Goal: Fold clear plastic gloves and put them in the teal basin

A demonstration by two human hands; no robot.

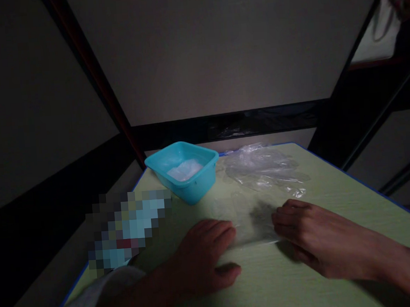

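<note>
A thin clear plastic bag point(246, 218) lies flat on the table between my hands, its near edge showing as a pale line. My left hand point(208, 251) rests at the bag's left side, thumb apart and fingers stretched out, holding nothing. At the bag's right side, my right hand point(304, 237) has its fingers curled together on the edge; the fingertips are partly hidden. Behind the flat bag is a loose, crumpled heap of clear plastic bags point(258, 164). To the left of that heap stands a turquoise plastic basin point(196, 184) with whitish folded plastic point(185, 170) inside.
The pale green table point(334, 191) has a blue edge and narrows toward a light wall panel point(219, 54). A blurred-out bluish item point(133, 228) lies at the table's left edge, near my left sleeve. Dark wall trim runs behind the table.
</note>
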